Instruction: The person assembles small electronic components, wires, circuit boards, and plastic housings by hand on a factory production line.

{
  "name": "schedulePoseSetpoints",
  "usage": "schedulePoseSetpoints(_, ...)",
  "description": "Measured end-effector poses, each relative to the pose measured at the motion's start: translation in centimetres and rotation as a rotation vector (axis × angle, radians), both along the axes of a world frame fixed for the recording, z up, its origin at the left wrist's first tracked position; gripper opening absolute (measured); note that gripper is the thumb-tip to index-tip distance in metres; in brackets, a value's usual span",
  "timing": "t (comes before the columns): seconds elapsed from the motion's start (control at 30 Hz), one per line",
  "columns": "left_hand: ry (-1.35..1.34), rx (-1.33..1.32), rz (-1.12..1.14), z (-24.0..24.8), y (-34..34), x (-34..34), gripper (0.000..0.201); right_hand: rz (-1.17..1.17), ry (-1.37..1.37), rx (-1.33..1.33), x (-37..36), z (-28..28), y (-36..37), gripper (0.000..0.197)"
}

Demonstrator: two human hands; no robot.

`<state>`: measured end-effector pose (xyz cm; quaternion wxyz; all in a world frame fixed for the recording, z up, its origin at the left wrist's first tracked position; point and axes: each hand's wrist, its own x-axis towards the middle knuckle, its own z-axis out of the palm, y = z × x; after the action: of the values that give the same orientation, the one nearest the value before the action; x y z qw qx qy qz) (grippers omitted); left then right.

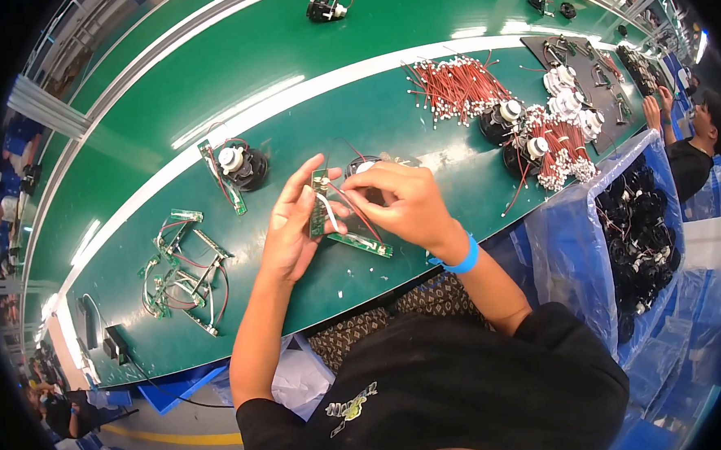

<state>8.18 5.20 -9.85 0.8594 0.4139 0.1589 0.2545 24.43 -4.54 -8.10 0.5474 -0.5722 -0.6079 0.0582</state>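
Upright in my left hand (289, 229) is a narrow green circuit board (319, 201), gripped between thumb and fingers, with a white strip (328, 209) along it. My right hand (400, 197) is closed in a pinch just right of the board; whatever its fingertips hold is too small to make out. Thin red and black wires (362, 214) run below those fingers toward a second circuit board (363, 244) lying on the green table. Behind my right hand stands a black motor unit with a white cap (365, 164), partly hidden by the fingers.
Several wired circuit boards (185, 271) lie at left, near another motor unit (243, 166) with its board. Red wire bundles (456, 88) and more motor units (525, 153) occupy the right. A plastic-lined bin (565, 239) of black parts stands beside the table; a co-worker (698, 138) is beyond.
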Motion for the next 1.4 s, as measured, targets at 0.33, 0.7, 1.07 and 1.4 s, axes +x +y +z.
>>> schedulePoseSetpoints(0.33, -0.019, -0.003, 0.021, -0.5, -1.0, 0.6, 0.046, -0.063, 0.168, -0.002, -1.8, -1.6, 0.0, 0.016)
schedulePoseSetpoints(0.7, 0.047, 0.122, 0.019, -0.1, -1.2, 0.2, 0.045, -0.066, 0.259, -0.054, -2.5, -0.9, -0.1, 0.013)
schedulePoseSetpoints(1.07, 0.071, 0.046, 0.040, 0.8, -1.5, 1.1, 0.043, -0.144, 0.129, -0.027, -2.1, -1.3, 0.1, 0.013)
schedulePoseSetpoints(1.4, 0.342, 0.655, 0.470, 0.3, 0.5, -0.5, 0.028, -0.190, -0.055, -0.287, -0.3, -1.7, -1.3, 0.052)
